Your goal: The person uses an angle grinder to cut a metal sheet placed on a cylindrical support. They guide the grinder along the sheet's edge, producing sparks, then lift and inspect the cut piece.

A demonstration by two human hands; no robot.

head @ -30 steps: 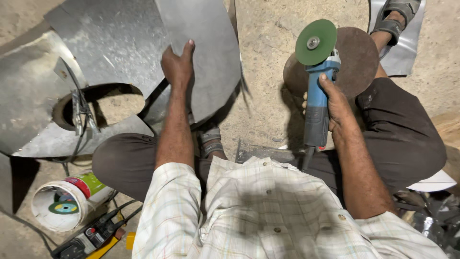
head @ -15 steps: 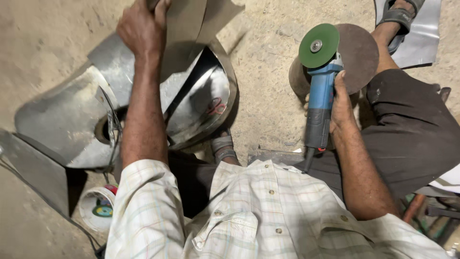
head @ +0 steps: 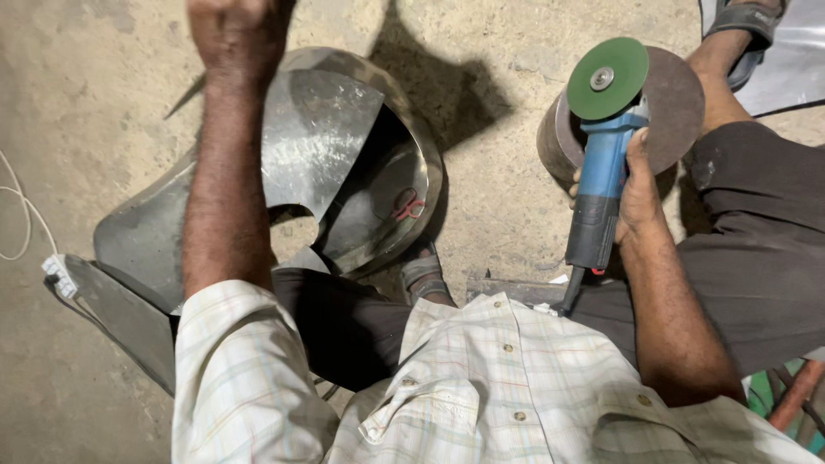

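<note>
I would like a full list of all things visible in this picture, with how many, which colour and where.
angle grinder: one, blue and grey body with green disc, held upright at right
round block: one, brown, behind the grinder disc
sheet metal pieces: several, grey, curved, on the floor at centre-left
white cable: one, left edge
sandals: two, grey, one top right, one at centre
floor: sandy, beige
shirt: one, pale checked, bottom
trousers: dark, right
left hand: raised at top, what it holds is cut off
right hand: grips the grinder body

A small red mark (head: pixel 410 206), perhaps a label, on the sheet metal (head: pixel 322 137).
</note>
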